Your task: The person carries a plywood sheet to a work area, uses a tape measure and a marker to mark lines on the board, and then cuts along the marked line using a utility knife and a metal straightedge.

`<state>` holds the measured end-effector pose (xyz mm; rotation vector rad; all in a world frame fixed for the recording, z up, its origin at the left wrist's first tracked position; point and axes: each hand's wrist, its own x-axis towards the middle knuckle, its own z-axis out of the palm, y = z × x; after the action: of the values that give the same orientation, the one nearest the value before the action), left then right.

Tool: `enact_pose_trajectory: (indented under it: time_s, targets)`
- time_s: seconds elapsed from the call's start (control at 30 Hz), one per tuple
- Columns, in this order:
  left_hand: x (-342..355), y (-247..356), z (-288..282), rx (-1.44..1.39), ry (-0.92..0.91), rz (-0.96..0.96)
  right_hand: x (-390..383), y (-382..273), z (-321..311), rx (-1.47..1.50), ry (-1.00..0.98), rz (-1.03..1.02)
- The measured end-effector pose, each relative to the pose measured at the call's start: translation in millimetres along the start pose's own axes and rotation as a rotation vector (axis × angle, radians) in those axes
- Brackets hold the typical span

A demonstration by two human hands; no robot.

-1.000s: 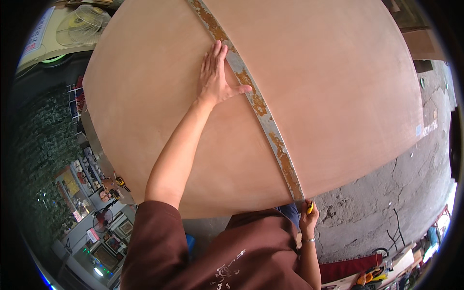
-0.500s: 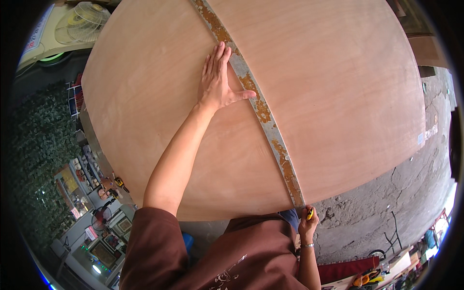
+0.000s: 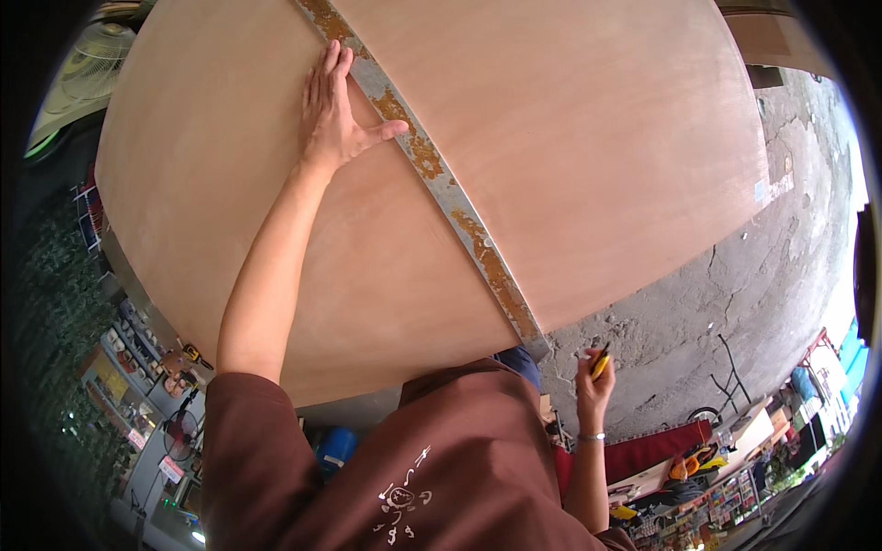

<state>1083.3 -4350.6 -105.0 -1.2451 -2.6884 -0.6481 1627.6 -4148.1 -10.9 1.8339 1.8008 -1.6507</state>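
A large sheet of thin, pinkish-tan wood board spreads out before me. Across it, slanting from the far left down to the near edge, lies a long metal straightedge with worn orange-brown patches. My left hand presses on it with fingers stretched: the thumb rests on the metal, the fingertips touch its left side and the palm is on the board. Off the near edge, to the right of the straightedge's end, my right hand grips a yellow utility knife, its dark tip pointing up, apart from the board.
Cracked grey concrete floor lies right of the board. A blue container stands below the near edge. Shelves with small goods and a fan are at the lower left, another fan at the upper left. A dark red surface lies at the lower right.
My right hand has moved away from the board's near edge and the straightedge's end, out to the right with the knife. My left hand keeps its place on the straightedge; the view has shifted.
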Motion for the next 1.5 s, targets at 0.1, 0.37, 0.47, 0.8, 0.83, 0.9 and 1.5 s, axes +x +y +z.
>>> enact_pose_trajectory:
  time_s: [0.1,0.37,0.47,0.8,0.83,0.9,1.5]
  targets:
    - [1,0,0,0.011,0.023,0.019,1,12,30,-0.017,-0.153,-0.079]
    - [0,-4,2,0.029,0.039,0.06,9,33,60,-0.045,-0.264,-0.007]
    - [1,-5,2,0.039,0.045,0.068,9,31,58,-0.095,-0.264,-0.026]
    - [2,4,-3,0.025,-0.017,0.03,11,42,58,-0.09,-0.248,-0.089]
    - [2,2,-2,0.021,0.007,0.039,12,43,58,-0.1,-0.232,-0.088]
    - [3,-2,-1,0.04,0.064,0.048,14,41,59,-0.139,-0.242,-0.131]
    - [-5,-2,-5,0.036,-0.077,-0.061,5,33,54,-0.075,-0.251,-0.126]
